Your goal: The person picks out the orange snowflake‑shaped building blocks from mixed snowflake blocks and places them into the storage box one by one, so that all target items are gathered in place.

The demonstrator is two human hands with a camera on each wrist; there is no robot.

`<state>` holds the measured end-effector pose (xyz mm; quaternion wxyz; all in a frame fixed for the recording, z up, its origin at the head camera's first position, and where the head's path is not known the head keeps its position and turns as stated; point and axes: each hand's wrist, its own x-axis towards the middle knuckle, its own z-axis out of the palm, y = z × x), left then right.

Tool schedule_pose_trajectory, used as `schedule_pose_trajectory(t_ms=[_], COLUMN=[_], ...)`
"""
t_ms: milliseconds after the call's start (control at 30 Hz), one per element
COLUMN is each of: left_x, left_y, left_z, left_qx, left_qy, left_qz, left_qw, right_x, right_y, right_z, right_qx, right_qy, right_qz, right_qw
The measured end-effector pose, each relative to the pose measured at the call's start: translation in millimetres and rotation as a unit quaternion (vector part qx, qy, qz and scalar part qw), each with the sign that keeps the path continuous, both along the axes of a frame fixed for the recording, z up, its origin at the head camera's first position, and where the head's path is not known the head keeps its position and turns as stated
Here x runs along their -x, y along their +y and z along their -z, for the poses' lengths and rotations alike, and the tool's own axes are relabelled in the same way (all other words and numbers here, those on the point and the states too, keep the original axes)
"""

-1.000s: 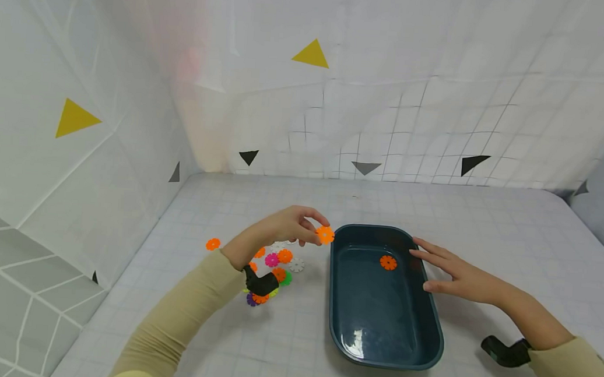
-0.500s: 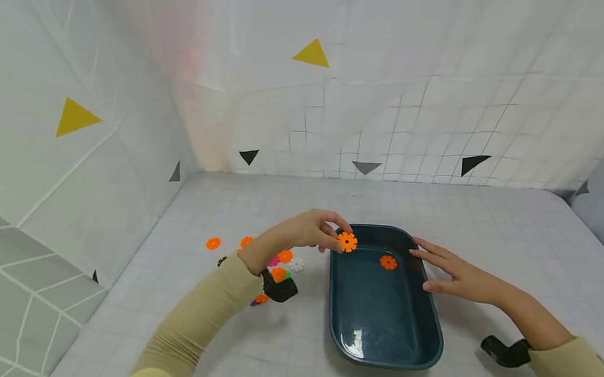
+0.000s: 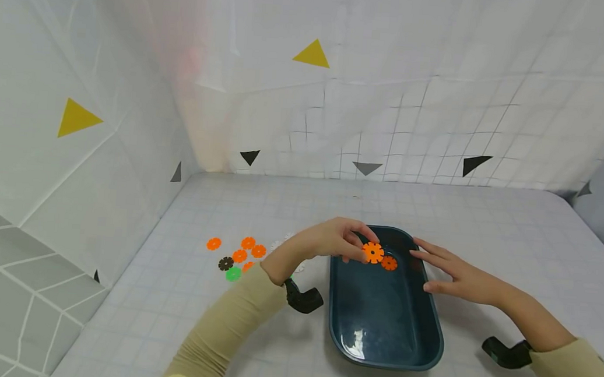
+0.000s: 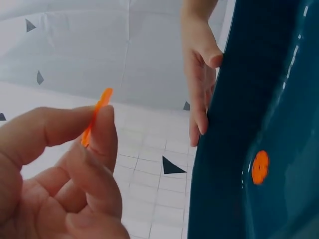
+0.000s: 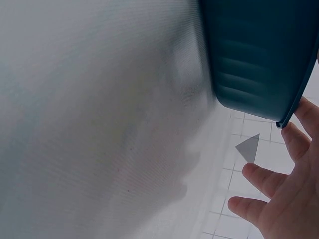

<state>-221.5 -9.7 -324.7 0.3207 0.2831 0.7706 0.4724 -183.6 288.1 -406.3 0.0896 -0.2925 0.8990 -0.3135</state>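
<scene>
An orange notched plastic disc, shaped like a snowflake building piece (image 3: 373, 252), is pinched between thumb and fingers of my left hand (image 3: 332, 238). That hand is over the far end of a dark teal tub (image 3: 384, 328). In the left wrist view the pinched disc (image 4: 96, 117) shows edge-on. A second orange disc (image 3: 389, 263) lies on the tub's floor, just right of the held one. My right hand (image 3: 461, 277) has its fingers spread, with fingertips at the tub's right rim. The right wrist view shows those fingers (image 5: 296, 142) beside the rim.
Left of the tub, several loose discs lie on the white gridded table, among them orange ones (image 3: 239, 256), a dark brown one (image 3: 225, 263) and a green one (image 3: 233, 273). The left forearm hides part of this group. White sheet walls (image 3: 265, 116) stand behind and at the left.
My left hand has moved right with the orange disc, from beside the tub's left rim to over its inside. The right hand and the tub have stayed in place.
</scene>
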Motion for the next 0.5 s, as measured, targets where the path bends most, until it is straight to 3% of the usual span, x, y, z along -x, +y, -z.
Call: schedule_pose_trajectory(t_ms=[233, 500], left_x=[0.6, 3.5], left_y=[14.5, 30.6], left_z=[12.1, 13.6], left_qx=[-0.006, 0.027], left_qy=[0.0, -0.001], left_qz=[0.004, 0.003], left_qw=[1.0, 0.9996], right_x=[-0.4, -0.8], right_y=[0.4, -0.3], right_z=[0.5, -0.6], right_qx=[0.005, 0.004], right_qy=[0.0, 0.004], right_qz=[-0.003, -0.004], right_qw=[1.0, 1.0])
